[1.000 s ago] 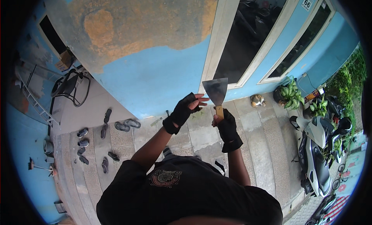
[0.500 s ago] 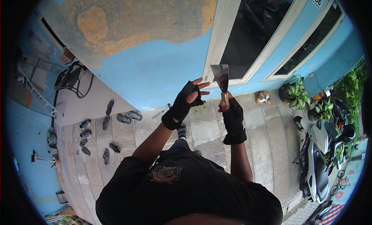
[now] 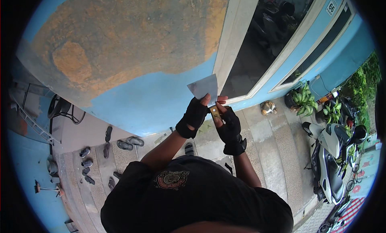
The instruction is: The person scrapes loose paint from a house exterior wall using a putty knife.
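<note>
A wide metal scraper (image 3: pixel 203 86) with a wooden handle is held up in front of the blue wall (image 3: pixel 169 104), whose upper part is bare, patchy plaster (image 3: pixel 120 40). My left hand (image 3: pixel 196 114) in a black fingerless glove is closed on the lower blade, thumb across its face. My right hand (image 3: pixel 227 126), gloved alike, is closed on the handle just below.
Tall windows (image 3: pixel 273 40) stand right of the plaster. A cat (image 3: pixel 268 108) lies by potted plants (image 3: pixel 300 100), with scooters (image 3: pixel 329 160) at right. Sandals (image 3: pixel 128 144) lie on paving at left. A chair (image 3: pixel 70 110), ladder (image 3: pixel 34 116) and broom (image 3: pixel 50 189) are farther left.
My left hand has moved from open beside the scraper to gripping its blade. The scraper has turned to face me, tilting leftward, and my right hand has shifted slightly left.
</note>
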Demonstrator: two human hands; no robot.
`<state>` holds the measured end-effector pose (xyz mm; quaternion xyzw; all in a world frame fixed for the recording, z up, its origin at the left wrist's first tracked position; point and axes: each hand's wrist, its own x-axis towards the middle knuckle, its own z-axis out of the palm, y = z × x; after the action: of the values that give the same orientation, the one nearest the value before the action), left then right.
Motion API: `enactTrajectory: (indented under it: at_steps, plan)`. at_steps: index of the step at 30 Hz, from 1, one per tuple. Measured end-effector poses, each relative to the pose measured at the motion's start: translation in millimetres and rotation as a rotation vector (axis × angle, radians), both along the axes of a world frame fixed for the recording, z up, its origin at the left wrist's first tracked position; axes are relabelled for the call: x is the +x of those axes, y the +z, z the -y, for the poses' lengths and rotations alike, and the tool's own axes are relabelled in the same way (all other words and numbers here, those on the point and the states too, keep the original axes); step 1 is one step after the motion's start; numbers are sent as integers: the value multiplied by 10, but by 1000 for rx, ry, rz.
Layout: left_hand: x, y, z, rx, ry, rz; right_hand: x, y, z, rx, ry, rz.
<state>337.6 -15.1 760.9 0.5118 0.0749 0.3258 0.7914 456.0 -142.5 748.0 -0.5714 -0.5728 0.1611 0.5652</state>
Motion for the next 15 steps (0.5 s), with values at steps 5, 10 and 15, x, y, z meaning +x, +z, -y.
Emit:
enactTrajectory:
  at_steps: [5,10,15]
  plan:
    - [-19,-26,-410,-85,132,-9,273,-105,-298,16,124,-393]
    - [20,34,-571,-134,104,-48,427,-196,-485,-13,230,-558]
    - [115,99,-681,-137,107,-22,531,-343,-786,-32,334,-605]
